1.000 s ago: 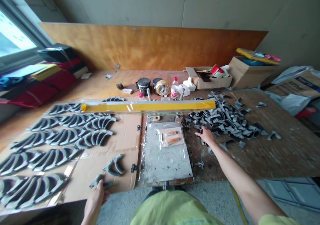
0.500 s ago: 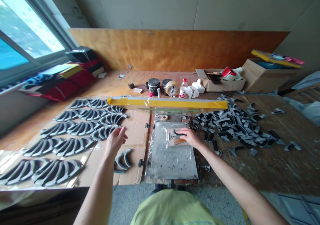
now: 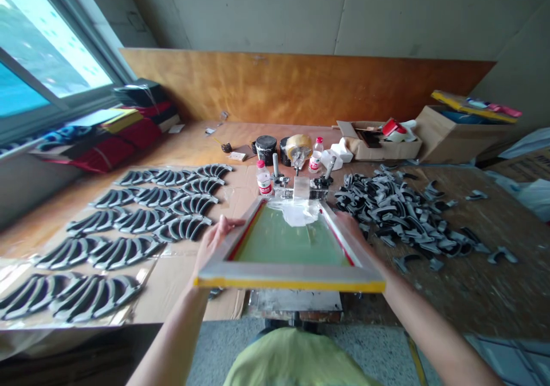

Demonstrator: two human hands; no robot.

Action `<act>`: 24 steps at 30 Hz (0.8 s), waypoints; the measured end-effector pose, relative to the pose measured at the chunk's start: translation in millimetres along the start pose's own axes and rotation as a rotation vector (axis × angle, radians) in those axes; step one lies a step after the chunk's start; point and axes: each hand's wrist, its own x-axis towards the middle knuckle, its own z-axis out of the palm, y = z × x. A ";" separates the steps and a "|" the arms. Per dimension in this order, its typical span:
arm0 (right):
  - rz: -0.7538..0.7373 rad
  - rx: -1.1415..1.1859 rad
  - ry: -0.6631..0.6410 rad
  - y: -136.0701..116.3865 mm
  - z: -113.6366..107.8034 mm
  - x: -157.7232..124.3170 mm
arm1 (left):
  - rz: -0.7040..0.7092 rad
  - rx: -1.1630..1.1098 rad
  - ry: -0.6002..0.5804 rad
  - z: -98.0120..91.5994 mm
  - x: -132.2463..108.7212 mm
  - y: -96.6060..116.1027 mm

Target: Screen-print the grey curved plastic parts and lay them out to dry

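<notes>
A screen printing frame [image 3: 292, 270] with green mesh and yellow tape along its near edge is tilted over the base plate [image 3: 296, 301], hinged at its far end. My left hand [image 3: 215, 238] grips the frame's left side, with the fingertips at its edge. On the opposite side my right hand [image 3: 350, 225] is at the frame's right rail, its fingers partly hidden. White ink or film [image 3: 298, 211] lies at the mesh's far end. The frame covers most of the plate and whatever lies on it.
Rows of grey curved parts [image 3: 116, 251] are laid out on cardboard at left. A heap of similar parts [image 3: 399, 214] lies at right. Behind the hinge clamp [image 3: 301, 188] stand bottles [image 3: 264, 178], black tubs [image 3: 266, 148] and a tape roll [image 3: 298, 148]. Cartons [image 3: 384, 145] sit at back right.
The screen frame has swung down from its raised position toward me. My right hand has left the curved part on the plate, and both hands have moved to the frame's sides.
</notes>
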 end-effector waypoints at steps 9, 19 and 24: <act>-0.091 -0.144 -0.055 -60.2 -6.2 84.7 | -0.275 0.033 -0.103 22.2 -31.9 -132.3; -0.358 -0.143 -0.310 -65.0 4.7 33.9 | -0.310 0.013 -0.111 23.8 -32.6 -138.3; -0.487 -0.086 -0.412 -56.7 -17.3 23.8 | -0.310 0.030 -0.109 24.5 -32.1 -143.6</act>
